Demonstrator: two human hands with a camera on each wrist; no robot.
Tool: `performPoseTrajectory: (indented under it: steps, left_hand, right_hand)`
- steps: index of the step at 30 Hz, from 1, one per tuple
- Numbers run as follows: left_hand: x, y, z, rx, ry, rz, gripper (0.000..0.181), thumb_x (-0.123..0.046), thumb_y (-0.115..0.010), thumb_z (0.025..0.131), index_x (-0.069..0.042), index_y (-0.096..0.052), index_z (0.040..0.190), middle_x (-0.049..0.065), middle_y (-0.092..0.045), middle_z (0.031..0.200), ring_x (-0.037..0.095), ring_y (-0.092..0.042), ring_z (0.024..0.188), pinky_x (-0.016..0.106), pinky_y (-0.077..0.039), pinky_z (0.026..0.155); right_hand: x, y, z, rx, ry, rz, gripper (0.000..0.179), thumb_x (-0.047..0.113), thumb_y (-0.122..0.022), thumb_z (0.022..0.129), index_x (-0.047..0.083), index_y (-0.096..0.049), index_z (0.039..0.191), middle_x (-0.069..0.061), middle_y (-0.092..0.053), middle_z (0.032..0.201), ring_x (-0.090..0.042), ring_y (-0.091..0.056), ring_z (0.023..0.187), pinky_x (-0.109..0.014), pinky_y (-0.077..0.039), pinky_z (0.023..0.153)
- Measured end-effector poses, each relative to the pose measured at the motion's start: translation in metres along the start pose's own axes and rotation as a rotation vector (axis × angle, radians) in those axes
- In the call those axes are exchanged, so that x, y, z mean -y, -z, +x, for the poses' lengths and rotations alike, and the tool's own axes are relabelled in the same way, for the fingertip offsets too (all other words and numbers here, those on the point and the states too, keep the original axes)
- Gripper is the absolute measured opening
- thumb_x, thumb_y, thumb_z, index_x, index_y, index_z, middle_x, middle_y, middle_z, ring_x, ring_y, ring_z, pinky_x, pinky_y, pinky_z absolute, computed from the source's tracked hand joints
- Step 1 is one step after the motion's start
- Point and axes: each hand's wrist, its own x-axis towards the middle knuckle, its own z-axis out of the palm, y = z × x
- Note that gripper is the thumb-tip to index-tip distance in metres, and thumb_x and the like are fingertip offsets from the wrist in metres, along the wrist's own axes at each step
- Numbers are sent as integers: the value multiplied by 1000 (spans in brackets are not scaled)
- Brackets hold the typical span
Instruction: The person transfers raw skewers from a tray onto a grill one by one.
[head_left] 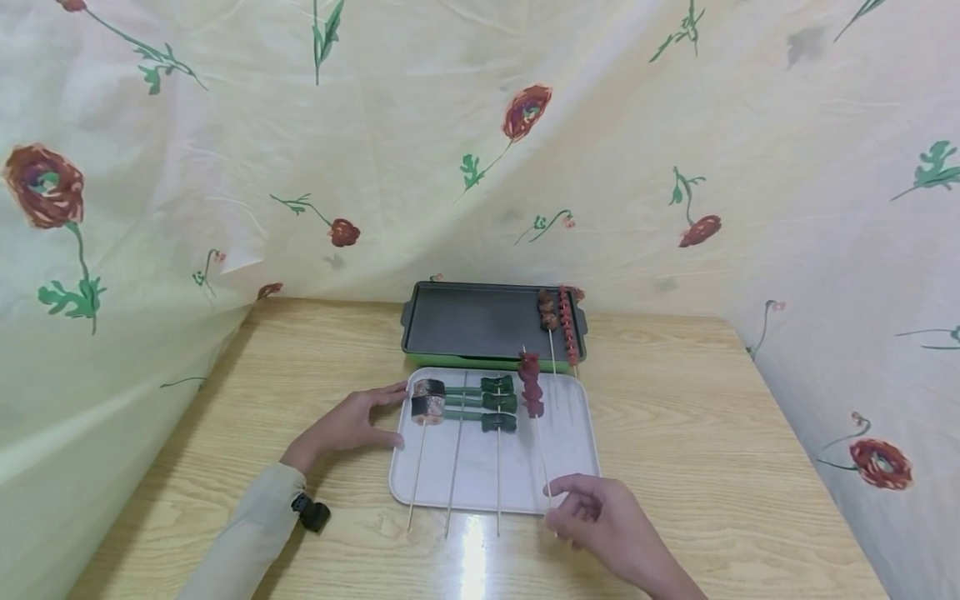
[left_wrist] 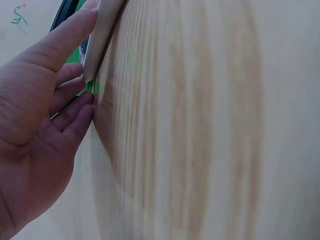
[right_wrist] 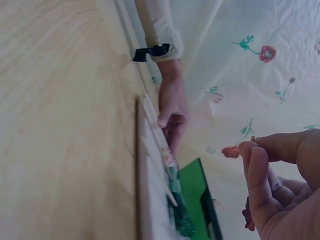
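Observation:
My right hand (head_left: 600, 521) pinches the bare lower stick of a skewer threaded with dark red meat pieces (head_left: 531, 383), its meat end lying over the tray's right half in the head view. Thumb and fingertips meet at the stick end in the right wrist view, with some red meat (right_wrist: 248, 217) showing behind the hand. My left hand (head_left: 348, 423) is at the left edge of the white tray (head_left: 573, 450), fingers extended and thumb against the rim. On the tray lie skewered green leafy vegetables (head_left: 498, 404) and a skewer of pale, dark-banded pieces (head_left: 427, 408).
Right behind the tray stands a black grill pan (head_left: 480, 321) with a green base. At its right side lie a brown meat skewer (head_left: 548, 310) and a thin red skewer (head_left: 567, 325). Flowered cloth (head_left: 420, 167) hangs around the wooden table (head_left: 675, 400).

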Motion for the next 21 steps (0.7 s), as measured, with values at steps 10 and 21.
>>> performPoseTrajectory:
  steps: [10, 21]
  left_hand:
    - [0, 0, 0, 4, -1, -1, 90, -48, -85, 79, -13, -48, 153, 0, -35, 164, 30, -28, 153, 50, -29, 123]
    - [4, 0, 1, -1, -17, -4, 91, -49, -85, 79, -11, -48, 153, 2, -37, 163, 30, -29, 152, 50, -31, 121]
  right_hand:
    - [21, 23, 21, -63, 87, -29, 33, 15, -76, 92, -3, -69, 118, -3, -69, 76, -15, -65, 63, -31, -60, 57]
    - [29, 43, 62, -117, 96, -70, 28, 10, -75, 93, -3, -69, 116, -12, -72, 80, -25, -70, 69, -32, -62, 61]
